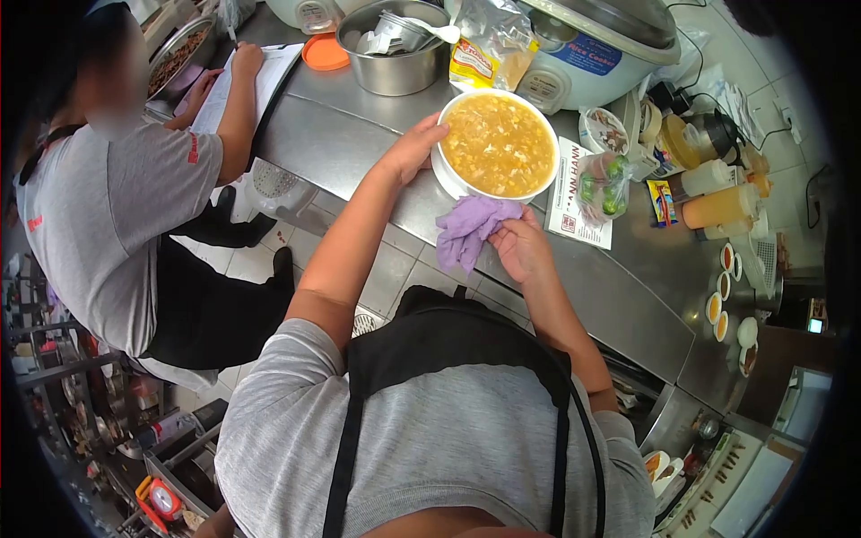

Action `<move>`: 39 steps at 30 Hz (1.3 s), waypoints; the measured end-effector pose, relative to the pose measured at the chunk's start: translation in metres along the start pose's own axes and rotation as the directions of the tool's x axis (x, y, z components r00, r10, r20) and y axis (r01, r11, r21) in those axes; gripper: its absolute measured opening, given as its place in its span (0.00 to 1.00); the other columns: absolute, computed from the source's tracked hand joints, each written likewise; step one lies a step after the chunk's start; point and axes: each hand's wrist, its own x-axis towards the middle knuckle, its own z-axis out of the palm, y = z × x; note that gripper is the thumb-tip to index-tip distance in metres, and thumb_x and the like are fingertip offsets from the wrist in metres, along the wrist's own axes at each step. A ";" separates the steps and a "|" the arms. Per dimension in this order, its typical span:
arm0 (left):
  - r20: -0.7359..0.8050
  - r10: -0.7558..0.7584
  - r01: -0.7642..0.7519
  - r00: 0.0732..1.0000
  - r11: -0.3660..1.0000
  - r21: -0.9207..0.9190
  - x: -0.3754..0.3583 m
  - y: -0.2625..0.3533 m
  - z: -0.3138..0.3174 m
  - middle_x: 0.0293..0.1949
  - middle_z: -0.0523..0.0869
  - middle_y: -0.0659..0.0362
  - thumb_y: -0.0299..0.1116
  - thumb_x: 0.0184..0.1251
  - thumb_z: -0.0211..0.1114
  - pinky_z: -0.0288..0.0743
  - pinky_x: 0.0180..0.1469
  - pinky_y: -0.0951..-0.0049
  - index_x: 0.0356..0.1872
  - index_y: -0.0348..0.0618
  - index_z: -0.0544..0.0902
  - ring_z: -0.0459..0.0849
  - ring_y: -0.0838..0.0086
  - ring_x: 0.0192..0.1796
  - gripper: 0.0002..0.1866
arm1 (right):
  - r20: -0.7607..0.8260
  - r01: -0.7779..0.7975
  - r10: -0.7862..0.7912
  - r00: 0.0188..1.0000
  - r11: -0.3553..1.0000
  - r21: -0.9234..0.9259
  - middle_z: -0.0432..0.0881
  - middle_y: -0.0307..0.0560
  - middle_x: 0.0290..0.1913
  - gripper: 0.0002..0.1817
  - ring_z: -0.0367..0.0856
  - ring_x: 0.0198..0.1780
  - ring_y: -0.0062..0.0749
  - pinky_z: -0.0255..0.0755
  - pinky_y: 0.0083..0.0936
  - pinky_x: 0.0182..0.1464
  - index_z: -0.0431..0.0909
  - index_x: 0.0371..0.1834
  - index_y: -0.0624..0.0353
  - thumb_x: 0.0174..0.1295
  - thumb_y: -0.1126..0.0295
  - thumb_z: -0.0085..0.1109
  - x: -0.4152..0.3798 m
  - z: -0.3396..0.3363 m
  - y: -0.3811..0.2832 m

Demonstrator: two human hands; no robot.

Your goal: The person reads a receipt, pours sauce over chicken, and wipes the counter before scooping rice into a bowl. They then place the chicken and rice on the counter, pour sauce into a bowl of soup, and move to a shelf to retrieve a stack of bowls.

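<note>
A white bowl [499,143] full of yellow soup with pale shreds is at the counter's edge, over a white plate [449,181] that shows at its lower left. My left hand [420,148] grips the bowl's left side, thumb on the rim. Just below the bowl, my right hand [522,244] pinches a crumpled purple cloth [471,228], which hangs past the counter's front edge and touches the bowl's lower side. Right of the bowl lies a printed paper [567,202] with a plastic bag of green produce [603,186] on it.
A steel pot [389,76] with utensils, an orange lid [325,52], a yellow packet [475,65] and a rice cooker [619,45] line the back. Sauce bottles [719,208] and small sauce cups stand right. A co-worker [117,188] writes on papers [235,106] at left.
</note>
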 end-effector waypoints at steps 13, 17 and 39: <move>-0.328 0.172 -0.218 0.929 0.970 -0.107 -0.020 -0.062 0.023 0.53 0.63 0.51 0.35 0.58 0.53 0.65 0.50 0.70 0.59 0.43 0.51 0.66 0.69 0.53 0.29 | -0.003 0.122 -0.127 0.992 0.962 -0.244 0.73 0.42 0.33 0.11 0.72 0.31 0.25 0.67 0.22 0.35 0.66 0.35 0.60 0.47 0.81 0.46 0.002 -0.003 -0.029; -0.487 0.129 -0.267 0.864 0.937 -0.225 -0.044 -0.072 0.049 0.54 0.57 0.46 0.33 0.52 0.59 0.58 0.56 0.70 0.59 0.37 0.43 0.61 0.65 0.55 0.39 | -0.031 0.140 -0.155 0.987 0.951 -0.275 0.73 0.41 0.31 0.10 0.71 0.31 0.23 0.66 0.18 0.34 0.66 0.33 0.60 0.46 0.81 0.45 0.007 -0.007 -0.037; -0.183 0.005 -0.023 0.983 0.995 -0.094 -0.094 -0.090 0.051 0.25 0.77 0.63 0.33 0.59 0.54 0.67 0.20 0.84 0.35 0.40 0.73 0.73 0.84 0.22 0.08 | 0.153 0.090 -0.014 0.988 0.859 -0.504 0.71 0.44 0.43 0.11 0.72 0.43 0.27 0.65 0.20 0.42 0.65 0.43 0.60 0.54 0.76 0.44 -0.032 0.012 -0.007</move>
